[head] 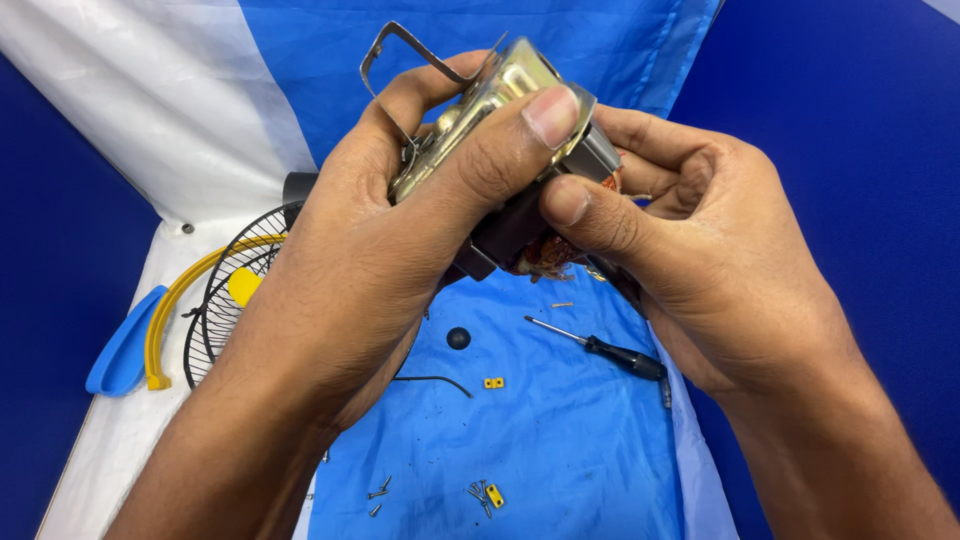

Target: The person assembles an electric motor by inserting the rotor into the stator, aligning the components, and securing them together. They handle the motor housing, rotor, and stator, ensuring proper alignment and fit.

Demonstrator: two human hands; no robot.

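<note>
Motor [500,150] sits up in the air between your two hands, above the blue sheet [560,440], with its brass-coloured end plate turned toward you and a bent metal bracket [400,55] sticking up behind it. Your left hand [370,250] is closed firmly around the plate side, thumb pressed flat across the top edge. Your right hand [700,230] is wrapped on the dark body, thumb tip pushing at the seam where copper windings show. You look to be at the point of parting or seating the housing on the core; that is my reading, not certain. Next calls for an even pull or push along the shaft line, without twisting, and keeping fingers off the windings. The screwdriver [600,347] lies just below your right hand, loose screws [480,492] nearer you, fan grille [225,300] at left.
</note>
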